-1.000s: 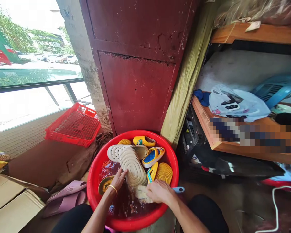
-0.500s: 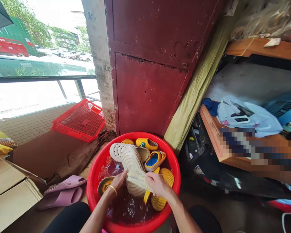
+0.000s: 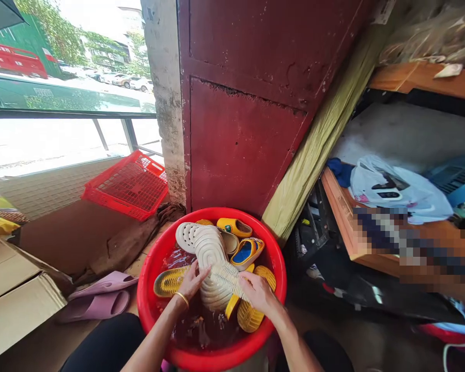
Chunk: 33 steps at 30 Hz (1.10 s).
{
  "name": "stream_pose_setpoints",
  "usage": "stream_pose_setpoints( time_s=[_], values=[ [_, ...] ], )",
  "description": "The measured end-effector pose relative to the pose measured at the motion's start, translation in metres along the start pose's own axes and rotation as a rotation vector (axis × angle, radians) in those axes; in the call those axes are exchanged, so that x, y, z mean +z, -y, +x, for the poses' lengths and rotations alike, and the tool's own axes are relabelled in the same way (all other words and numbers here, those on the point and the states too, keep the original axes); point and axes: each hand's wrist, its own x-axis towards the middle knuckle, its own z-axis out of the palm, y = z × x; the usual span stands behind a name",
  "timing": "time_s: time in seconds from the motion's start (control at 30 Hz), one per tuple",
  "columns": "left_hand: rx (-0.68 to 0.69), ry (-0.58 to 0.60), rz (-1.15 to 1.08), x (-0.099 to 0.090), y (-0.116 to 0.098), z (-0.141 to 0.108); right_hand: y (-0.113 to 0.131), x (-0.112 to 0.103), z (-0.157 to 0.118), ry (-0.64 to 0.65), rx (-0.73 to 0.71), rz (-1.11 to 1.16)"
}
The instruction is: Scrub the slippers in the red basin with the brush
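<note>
A cream clog (image 3: 210, 249) lies sole up in a red basin (image 3: 141, 294) of dark, sudsy water. My left hand (image 3: 192, 282) grips its near left edge, fingers curled round the side. Across the ridged sole lies what looks like a pale scrubbing brush (image 3: 228, 279); my right hand (image 3: 257, 292) is closed on its right end. Around them are a second cream clog with holes (image 3: 185, 236), a yellow clog with blue lining (image 3: 248, 253), another yellow clog (image 3: 234, 227), upturned yellow soles (image 3: 250, 314) and a yellow-brown sole (image 3: 169, 281) by my left hand.
Pink slippers (image 3: 104, 306) and a cardboard box (image 3: 23, 305) sit left of the basin, with a red plastic crate (image 3: 129, 186) behind. A dark red door (image 3: 240, 150) stands directly beyond. To the right, a wooden shelf (image 3: 343, 222) carries a plastic bag (image 3: 399, 188).
My left hand has shifted up and right along the clog's edge, uncovering more of the yellow-brown sole. My right hand, with the brush, has moved slightly right. The view has shifted a little.
</note>
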Motion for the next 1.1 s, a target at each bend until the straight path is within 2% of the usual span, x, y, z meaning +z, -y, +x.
stream_pose_setpoints(
  time_s=[0.17,0.3,0.43,0.6,0.73,0.87,0.97,1.03,1.1],
  values=[
    [-0.017,-0.051,-0.001,0.001,-0.007,-0.004,-0.006,0.004,-0.021,0.321,-0.005,-0.159],
    [0.027,-0.139,0.022,0.0,-0.011,-0.002,-0.013,-0.011,-0.03,0.372,0.101,0.066],
    [0.07,-0.191,0.097,-0.001,-0.015,0.0,-0.021,-0.021,-0.03,0.171,0.105,0.247],
    [0.056,-0.067,0.219,-0.004,-0.015,-0.003,-0.025,0.002,-0.021,-0.005,-0.066,0.103],
    [0.011,-0.022,0.333,-0.003,-0.007,-0.008,-0.019,0.021,-0.001,-0.217,-0.107,0.017],
    [-0.027,0.01,0.381,-0.002,0.003,-0.013,-0.005,0.018,0.026,-0.279,-0.173,-0.068],
    [-0.044,0.072,0.351,-0.003,0.009,-0.017,0.009,0.013,0.044,-0.432,-0.182,-0.093],
    [-0.058,0.093,0.327,-0.005,0.012,-0.019,0.018,0.018,0.05,-0.439,-0.196,-0.144],
    [-0.069,0.085,0.307,-0.006,0.014,-0.019,0.025,0.032,0.05,-0.345,-0.22,-0.244]
  ],
)
